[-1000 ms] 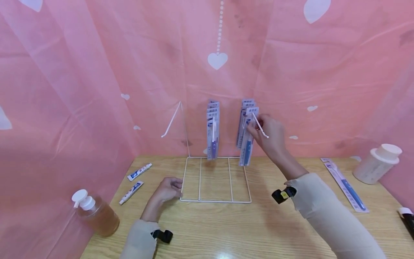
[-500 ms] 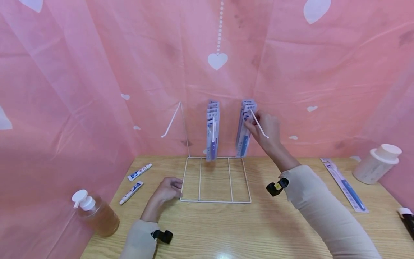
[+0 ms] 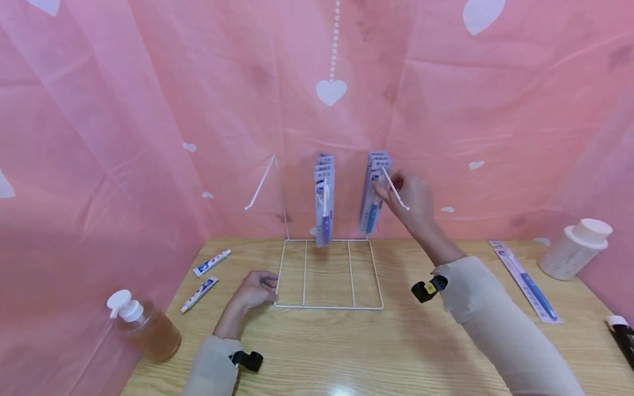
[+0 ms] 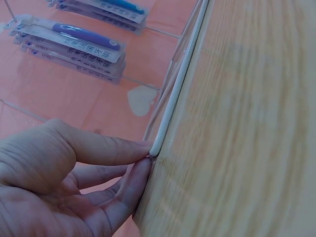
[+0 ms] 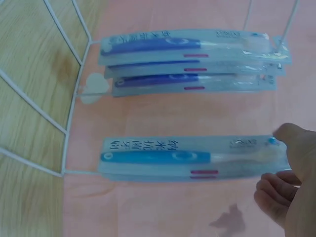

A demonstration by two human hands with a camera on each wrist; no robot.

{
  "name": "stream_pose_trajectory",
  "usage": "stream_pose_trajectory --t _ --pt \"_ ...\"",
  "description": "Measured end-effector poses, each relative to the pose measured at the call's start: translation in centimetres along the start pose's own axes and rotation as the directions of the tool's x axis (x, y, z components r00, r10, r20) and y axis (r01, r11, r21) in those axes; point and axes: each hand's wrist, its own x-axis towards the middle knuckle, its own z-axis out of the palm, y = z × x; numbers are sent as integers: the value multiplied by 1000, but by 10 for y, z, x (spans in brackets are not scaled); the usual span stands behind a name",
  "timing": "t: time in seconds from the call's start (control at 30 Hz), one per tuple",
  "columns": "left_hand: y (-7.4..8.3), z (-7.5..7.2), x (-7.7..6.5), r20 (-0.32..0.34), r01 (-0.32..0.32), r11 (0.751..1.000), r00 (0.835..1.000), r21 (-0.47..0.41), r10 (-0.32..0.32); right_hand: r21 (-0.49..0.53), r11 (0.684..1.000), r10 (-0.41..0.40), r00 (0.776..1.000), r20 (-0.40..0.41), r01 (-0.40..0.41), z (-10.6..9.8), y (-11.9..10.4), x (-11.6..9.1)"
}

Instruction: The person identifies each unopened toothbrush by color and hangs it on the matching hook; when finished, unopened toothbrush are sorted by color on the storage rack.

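Observation:
My left hand [image 3: 255, 290] pinches the front left corner of the white wire rack [image 3: 328, 308] between thumb and finger, low at the tabletop. My right hand [image 3: 415, 202] is up at the right hook [image 3: 396, 191]. Its thumb and fingers hold the upper end of a blue toothbrush in a clear package [image 5: 155, 157]. That package hangs on the hook, close in front of others like it. Purple packaged toothbrushes [image 3: 324, 220] hang in a row on the middle hook. The left hook [image 3: 260, 184] is bare.
Two small toothpaste tubes [image 3: 212, 263] and a pump bottle [image 3: 148, 333] are at the left. At the right lie another packaged toothbrush [image 3: 526, 283], a white bottle [image 3: 574, 250] and a dark, white-capped bottle [image 3: 623, 335]. Pink cloth [image 3: 446, 110] hangs behind the rack.
My right hand has moved back along the hook, bringing the blue toothbrush package from in front of the others to close against them. The left hand has stayed at the rack's corner.

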Motion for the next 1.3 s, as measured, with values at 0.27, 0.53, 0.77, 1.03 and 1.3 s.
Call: stream_pose_trajectory --t 0.27,0.53,0.77,1.03,1.3 --pt "-1 2 -3 -3 15 1000 1000 -4 -15 -178 973 187 952 241 -146 -59 37 -7" --pt "2 -3 -7 -11 13 1000 1000 6 -13 -319 912 346 900 264 -257 -107 138 -19" --pt "1 -1 -10 -9 24 1000 1000 9 -24 -350 879 452 801 392 -325 -126 209 -41" --pt "0 -5 -15 -7 14 1000 1000 -1 -14 -381 886 405 842 358 -264 -116 259 -80" --pt "-3 -3 -18 16 -2 999 1000 -36 2 -423 875 429 786 446 -237 -116 286 -103"
